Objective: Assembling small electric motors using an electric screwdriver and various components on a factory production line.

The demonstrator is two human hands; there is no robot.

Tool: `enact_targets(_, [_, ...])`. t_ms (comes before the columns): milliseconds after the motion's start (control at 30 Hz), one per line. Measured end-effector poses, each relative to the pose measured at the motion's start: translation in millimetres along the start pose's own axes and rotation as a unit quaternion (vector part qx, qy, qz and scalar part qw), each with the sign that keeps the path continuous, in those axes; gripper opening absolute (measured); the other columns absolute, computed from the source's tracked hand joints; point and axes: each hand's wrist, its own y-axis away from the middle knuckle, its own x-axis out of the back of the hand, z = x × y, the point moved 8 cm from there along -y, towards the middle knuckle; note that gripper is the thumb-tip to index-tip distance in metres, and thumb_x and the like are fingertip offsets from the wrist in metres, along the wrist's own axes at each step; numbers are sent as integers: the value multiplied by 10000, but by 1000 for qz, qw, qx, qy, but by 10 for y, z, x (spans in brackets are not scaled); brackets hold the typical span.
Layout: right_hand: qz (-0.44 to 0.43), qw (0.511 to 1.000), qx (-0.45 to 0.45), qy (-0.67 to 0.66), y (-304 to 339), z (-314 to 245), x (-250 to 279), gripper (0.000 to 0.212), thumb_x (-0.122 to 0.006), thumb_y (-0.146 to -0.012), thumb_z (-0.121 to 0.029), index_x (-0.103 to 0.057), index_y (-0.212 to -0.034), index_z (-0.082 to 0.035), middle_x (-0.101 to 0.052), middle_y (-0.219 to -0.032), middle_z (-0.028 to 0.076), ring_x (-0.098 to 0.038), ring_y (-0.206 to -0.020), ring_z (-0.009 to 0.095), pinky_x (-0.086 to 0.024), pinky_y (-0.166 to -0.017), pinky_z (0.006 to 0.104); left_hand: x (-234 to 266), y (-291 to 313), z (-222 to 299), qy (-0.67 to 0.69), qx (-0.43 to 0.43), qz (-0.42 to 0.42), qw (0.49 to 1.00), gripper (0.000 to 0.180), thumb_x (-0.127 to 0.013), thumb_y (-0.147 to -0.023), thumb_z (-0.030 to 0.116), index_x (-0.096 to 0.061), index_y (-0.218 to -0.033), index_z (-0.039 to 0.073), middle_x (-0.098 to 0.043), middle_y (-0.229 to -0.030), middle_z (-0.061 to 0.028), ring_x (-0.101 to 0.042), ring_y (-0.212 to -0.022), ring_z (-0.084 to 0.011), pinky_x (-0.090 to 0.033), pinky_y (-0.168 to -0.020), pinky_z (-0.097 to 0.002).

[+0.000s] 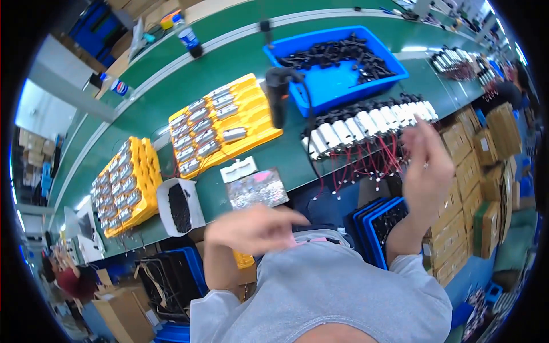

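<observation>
Silver cylinders (364,122) lie side by side right of the frame's centre, their red wires (390,151) trailing over the front edge of the green table (151,102). Your right hand (429,168) is at the row's right end, blurred; you cannot tell from this view whether it grips 1. Your left hand (246,228), also blurred, is low in the centre, near a shiny bag (257,191), fingers pointing right; its grip cannot be told either. 2 yellow trays (257,108) sit at left, and a blue bin (329,83) at upper centre-right.
</observation>
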Motion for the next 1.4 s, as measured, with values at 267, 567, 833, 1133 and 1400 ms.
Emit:
enact_targets(267, [-220,970,103,19,-1569,414,-1554,278,-568,-846,-114,-622,-1105,-29,-662,-814,188,-657,-719,263,-511,-663,358,1636,416,-1451,-525,168,420,721,353,-676,-775,205,-542,-1047,25,-605,-1038,-191,-544,-1014,-371,-399,-889,-493])
enact_targets(567, [-537,824,158,89,-900,944,-3914,466,-567,-671,-35,-621,-1134,-38,-657,-978,222,-642,-910,372,-518,-777,437,1720,353,-1886,-544,218,228,777,311,-645,-818,206,-534,-1034,13,-609,-989,-200,-554,-984,-372,-401,-876,-484])
enact_targets(833, [-574,817,-13,-53,-614,1063,-4125,229,-607,-713,-61,-688,-906,31,-680,-755,155,-668,-615,219,-554,-552,344,1588,719,-1127,-338,152,527,765,321,-592,-900,225,-513,-1084,-26,-596,-870,-142,-616,-802,-275,-483,-756,-379])
enact_targets(1133, [-384,902,198,9,-1104,994,-3575,337,-689,-664,-144,-653,-972,-13,-661,-884,176,-646,-825,311,-517,-747,388,1073,1250,-513,326,-124,573,742,390,-481,-969,328,-500,-1125,-30,-579,-863,-99,-607,-758,-190,-513,-674,-337])
enact_targets(1400, [-90,914,71,-389,-784,-367,-802,398,-549,-923,-126,-485,-1284,28,-594,-779,78,-614,-727,155,-502,-617,278,115,895,-746,408,-130,483,764,462,-481,-965,337,-487,-1199,-61,-586,-933,-116,-582,-772,-178,-506,-686,-333])
